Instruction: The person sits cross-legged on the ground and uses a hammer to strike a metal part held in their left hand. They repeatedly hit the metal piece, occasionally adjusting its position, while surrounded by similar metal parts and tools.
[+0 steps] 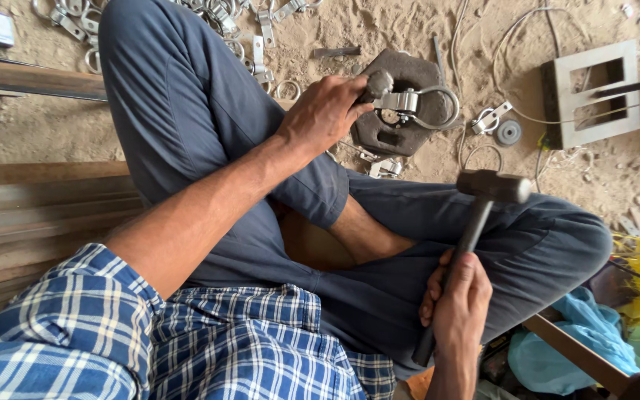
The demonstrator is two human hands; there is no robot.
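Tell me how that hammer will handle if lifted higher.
The hammer is probably top-heavy: its thick dark head sits far from the right hand, gripping low. The straight handle looks stiff. Laid down, the rounded head might roll.

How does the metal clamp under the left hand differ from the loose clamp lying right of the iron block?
The held clamp rests on the dark iron block, pinned by the left hand; the loose clamp lies untouched on the sand. The held clamp looks larger, its ring wider. Both are shiny grey metal. The right hand holds a hammer.
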